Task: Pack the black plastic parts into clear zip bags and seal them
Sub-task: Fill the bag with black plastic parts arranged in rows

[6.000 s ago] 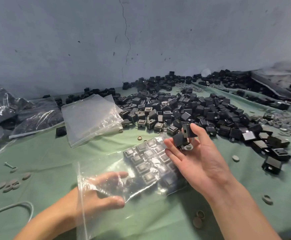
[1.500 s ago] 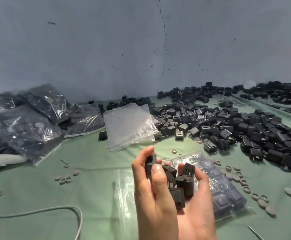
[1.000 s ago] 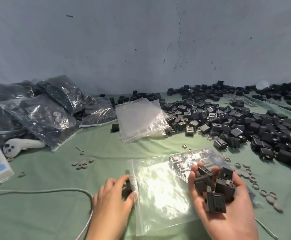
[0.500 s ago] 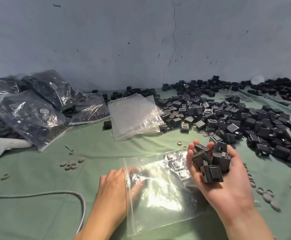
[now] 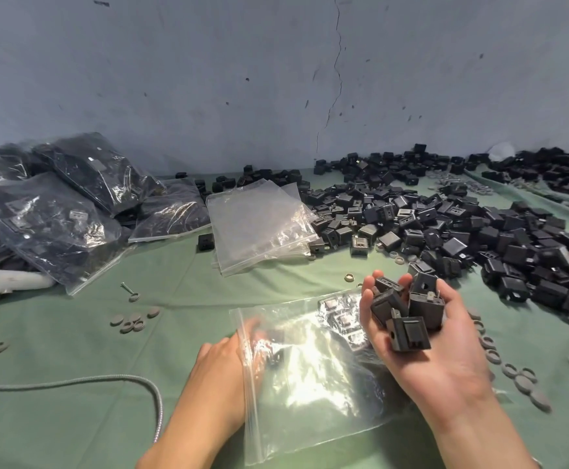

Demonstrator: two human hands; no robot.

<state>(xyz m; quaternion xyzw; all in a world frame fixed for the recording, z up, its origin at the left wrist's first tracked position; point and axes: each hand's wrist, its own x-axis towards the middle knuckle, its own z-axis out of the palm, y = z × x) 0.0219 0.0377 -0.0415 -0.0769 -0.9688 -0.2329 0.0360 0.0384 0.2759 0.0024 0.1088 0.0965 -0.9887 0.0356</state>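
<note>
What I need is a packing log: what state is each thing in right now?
Bag: lying flat, mouth open, a few parts inside at the far end.
Left hand: fingers reaching into the bag's mouth.
Right hand: palm up, fingers curled round a handful, not yet bagged.
Spare bags: empty, stacked.
Full bags: packed, piled at left; seals unclear.
Pile: loose, unpacked.

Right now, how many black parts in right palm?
5 black parts in the right hand: two by the fingers, two side by side mid-hand, one nearest the wrist. More may hide underneath.
</note>
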